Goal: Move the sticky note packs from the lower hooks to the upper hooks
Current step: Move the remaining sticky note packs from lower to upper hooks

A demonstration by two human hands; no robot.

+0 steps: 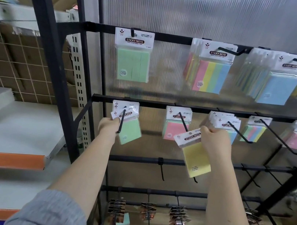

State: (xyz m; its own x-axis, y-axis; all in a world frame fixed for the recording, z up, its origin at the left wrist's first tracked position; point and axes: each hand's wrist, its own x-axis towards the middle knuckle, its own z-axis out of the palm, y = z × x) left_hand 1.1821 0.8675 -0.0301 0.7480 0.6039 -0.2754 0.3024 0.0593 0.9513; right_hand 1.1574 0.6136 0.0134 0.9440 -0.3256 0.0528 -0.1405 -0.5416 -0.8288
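Observation:
My left hand (108,125) pinches the header card of a green sticky note pack (129,128), which still hangs on the leftmost lower hook (122,121) in front of more packs. My right hand (215,137) grips a yellow sticky note pack (195,159) by its card, tilted and free of any hook, just below the second lower hook (183,124). On the upper rail a single green pack (133,56) hangs on the left upper hook (132,31). Multicolour packs (210,71) and blue packs (276,87) hang further right.
A pink pack (174,128) and several other packs hang along the lower rail (154,104). Bare hooks jut from a third rail (136,159). Dark carded items (117,208) hang near the floor. A grey and orange shelf (6,158) stands at left.

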